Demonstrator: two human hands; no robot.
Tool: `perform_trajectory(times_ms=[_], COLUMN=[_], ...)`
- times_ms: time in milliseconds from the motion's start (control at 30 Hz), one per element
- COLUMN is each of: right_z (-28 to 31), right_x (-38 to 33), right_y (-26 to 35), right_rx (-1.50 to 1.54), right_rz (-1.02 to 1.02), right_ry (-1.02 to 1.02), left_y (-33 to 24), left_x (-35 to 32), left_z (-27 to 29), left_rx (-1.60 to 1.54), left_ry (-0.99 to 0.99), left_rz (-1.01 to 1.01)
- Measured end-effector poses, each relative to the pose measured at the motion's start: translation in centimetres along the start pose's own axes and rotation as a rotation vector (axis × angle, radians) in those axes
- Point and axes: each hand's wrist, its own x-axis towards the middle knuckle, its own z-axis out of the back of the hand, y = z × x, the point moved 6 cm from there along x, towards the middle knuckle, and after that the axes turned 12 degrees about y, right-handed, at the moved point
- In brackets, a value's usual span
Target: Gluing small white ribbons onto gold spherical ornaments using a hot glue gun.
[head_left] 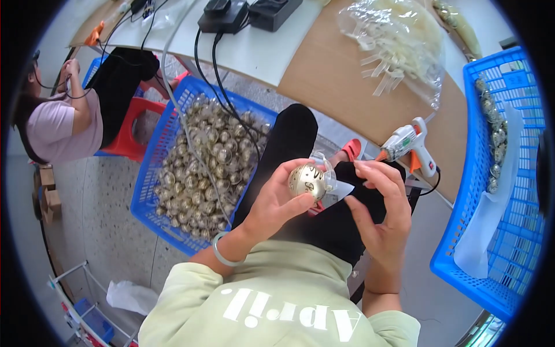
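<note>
A shiny gold ball ornament [306, 181] with dark markings sits in the fingers of my left hand [272, 199], above my lap. From its right side stands a sheer, whitish ribbon loop [328, 173], with a pale translucent flap below it. My right hand [383, 211] is just to the right of the ornament, thumb and fingers apart, and I see nothing between them. Beyond that hand, at the table edge, lies a white glue gun [411, 144] with an orange nozzle pointing toward the ornament.
On my left, a blue basket [151, 217] holds many similar gold balls, with cables hanging across it. A clear bag of pale ribbons [399, 49] lies on the table [318, 61]. Another blue basket [448, 246] stands at right. A seated person [69, 115] is at far left.
</note>
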Motion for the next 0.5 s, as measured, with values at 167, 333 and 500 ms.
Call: perform_trajectory(times_ms=[167,333,500], right_z=[-2.4,-4.1,-3.4], right_x=[-1.8,-1.8,-0.1], right_y=[-3.2,-5.0,-5.9], right_rx=[0.18,0.219,0.244], right_rz=[-0.153,-0.153,-0.104], right_ry=[-0.079,-0.075,-0.065], left_y=[1.9,2.8,2.0], left_x=[1.0,1.8,3.1], left_z=[0.9,1.1,1.6], left_rx=[0.002,0.095,0.185], left_ry=[0.041,0.061,0.073], left_rz=[-0.027,-0.118,-0.125])
